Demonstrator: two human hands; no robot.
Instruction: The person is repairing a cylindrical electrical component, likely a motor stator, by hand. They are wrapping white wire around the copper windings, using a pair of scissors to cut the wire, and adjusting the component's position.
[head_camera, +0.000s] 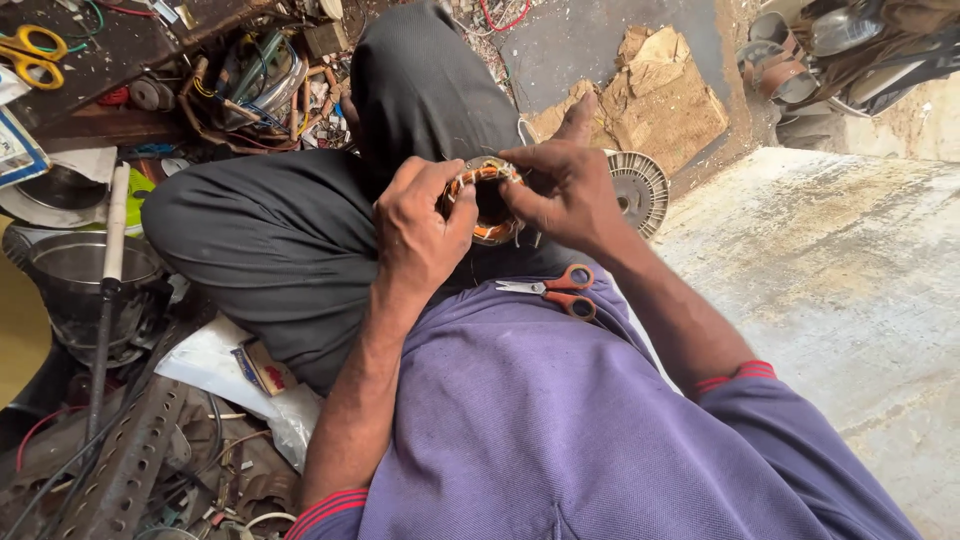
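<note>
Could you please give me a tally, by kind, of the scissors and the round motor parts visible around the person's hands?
Scissors: 2, one red-handled pair on the lap and one yellow-handled pair on the shelf
Copper-wound coil ring held by the left hand and the right hand: 1
Finned metal disc on the floor: 1
Total: 4

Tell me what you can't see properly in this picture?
Head view only:
- Copper-wound coil ring: its sides are covered by the left hand and right hand.
- Orange-handled scissors on the lap: blade tips too small to judge.
- Yellow scissors: cut off by the left edge.
- Ribbed metal disc: partly behind the right forearm.
</note>
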